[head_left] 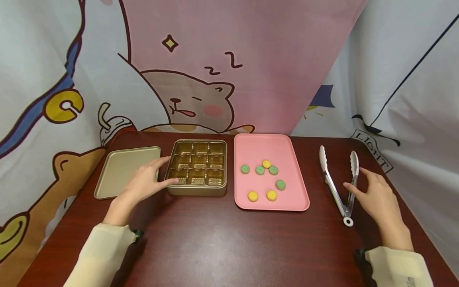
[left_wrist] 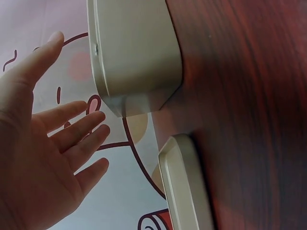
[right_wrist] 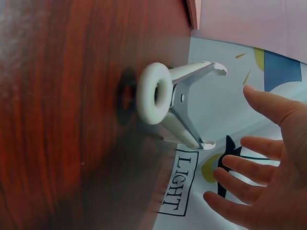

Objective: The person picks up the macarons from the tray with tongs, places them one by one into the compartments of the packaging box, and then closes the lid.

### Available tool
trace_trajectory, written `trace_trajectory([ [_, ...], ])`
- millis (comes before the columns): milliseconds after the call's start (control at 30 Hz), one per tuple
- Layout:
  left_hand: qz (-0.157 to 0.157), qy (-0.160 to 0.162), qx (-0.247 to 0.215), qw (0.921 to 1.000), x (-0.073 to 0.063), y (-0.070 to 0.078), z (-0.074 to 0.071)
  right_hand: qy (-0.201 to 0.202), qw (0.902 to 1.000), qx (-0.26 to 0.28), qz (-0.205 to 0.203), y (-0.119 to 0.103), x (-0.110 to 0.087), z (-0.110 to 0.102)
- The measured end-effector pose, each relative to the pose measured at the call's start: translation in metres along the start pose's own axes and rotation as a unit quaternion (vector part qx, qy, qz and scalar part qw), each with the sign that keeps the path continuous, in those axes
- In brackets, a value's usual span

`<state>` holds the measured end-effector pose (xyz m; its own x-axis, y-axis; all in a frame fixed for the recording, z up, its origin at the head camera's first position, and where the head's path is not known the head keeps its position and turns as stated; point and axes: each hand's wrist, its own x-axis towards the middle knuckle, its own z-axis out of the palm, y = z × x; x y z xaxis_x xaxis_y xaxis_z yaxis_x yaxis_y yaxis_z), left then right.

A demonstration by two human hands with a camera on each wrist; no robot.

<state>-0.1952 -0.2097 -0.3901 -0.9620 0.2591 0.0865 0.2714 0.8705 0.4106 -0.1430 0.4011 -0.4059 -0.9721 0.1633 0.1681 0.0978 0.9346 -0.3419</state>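
My left hand (head_left: 145,181) hovers by the left side of a gold tin (head_left: 197,190) whose insert has several square compartments. In the left wrist view its fingers are spread and hold nothing, with the tin's side wall (left_wrist: 139,52) close by. My right hand (head_left: 378,195), fingers also extended, is beside the right arm of metal tongs (head_left: 337,195). Those tongs lie spread on the table, white tips away from me and white ring (right_wrist: 153,93) toward me. Between them, a pink tray (head_left: 265,145) carries green button-like discs (head_left: 281,184) and yellow ones (head_left: 252,196).
A flat gold lid (head_left: 123,167) lies left of the tin, partly behind my left hand. Everything stands on a dark reddish wooden table (head_left: 229,243). Printed cartoon curtains (head_left: 287,59) enclose the table at the back and both sides.
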Motion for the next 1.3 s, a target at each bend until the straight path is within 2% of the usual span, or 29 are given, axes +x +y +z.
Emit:
trace_trajectory([
  [467, 0.0, -0.024, -0.006, 0.9997, -0.005, -0.006, 0.007, -0.04, 0.9975, 0.0, 0.059, -0.002, -0.008, 0.005],
  [933, 0.011, -0.028, -0.004, 0.9995, -0.004, -0.006, 0.007, -0.028, 0.9981, -0.004, 0.055, -0.006, -0.011, 0.018],
  [1300, 0.016, -0.024, -0.001, 0.9996, -0.004, -0.006, 0.008, -0.121, 0.9898, 0.007, 0.075, -0.006, -0.006, 0.021],
])
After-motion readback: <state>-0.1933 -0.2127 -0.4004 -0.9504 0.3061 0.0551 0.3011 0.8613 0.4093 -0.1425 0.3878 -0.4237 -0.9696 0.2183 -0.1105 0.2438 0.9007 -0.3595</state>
